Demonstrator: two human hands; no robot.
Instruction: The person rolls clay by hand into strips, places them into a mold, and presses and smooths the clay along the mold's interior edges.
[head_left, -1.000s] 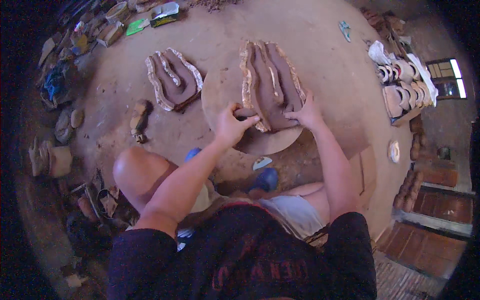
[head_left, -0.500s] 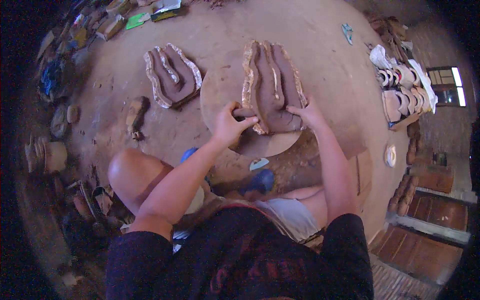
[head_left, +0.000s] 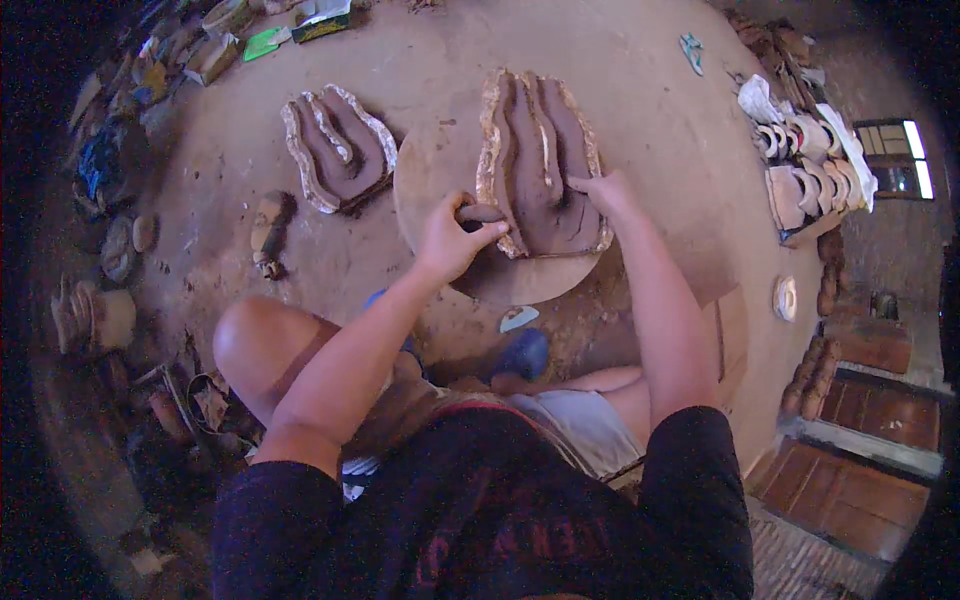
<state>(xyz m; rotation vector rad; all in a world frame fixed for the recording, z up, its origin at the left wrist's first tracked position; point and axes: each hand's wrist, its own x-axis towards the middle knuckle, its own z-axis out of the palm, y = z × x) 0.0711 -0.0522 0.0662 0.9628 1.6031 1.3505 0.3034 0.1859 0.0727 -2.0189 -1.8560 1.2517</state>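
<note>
A long plaster mould (head_left: 487,165) lined with brown clay (head_left: 560,225) rests on a round board (head_left: 425,180) in front of me. A narrow pale-topped ridge runs down its middle. My left hand (head_left: 450,238) is closed around a dark clay lump (head_left: 480,213), its thumb at the mould's near left wall. At the right wall my right hand (head_left: 612,195) grips the side, thumb inside against the clay and fingers partly hidden along the outside. Cracks or creases mark the clay near the right thumb.
A second clay-lined mould (head_left: 385,140) lies on the floor to the left. An elongated clay-coloured piece (head_left: 268,228) lies nearer me. Curved pieces (head_left: 810,190) are stacked at the right. A pale blue scraper-like piece (head_left: 518,318) lies before the board.
My right hand has shifted slightly up along the mould's right wall, thumb still on the clay. The left hand keeps the lump and sits slightly higher and further left in view.
</note>
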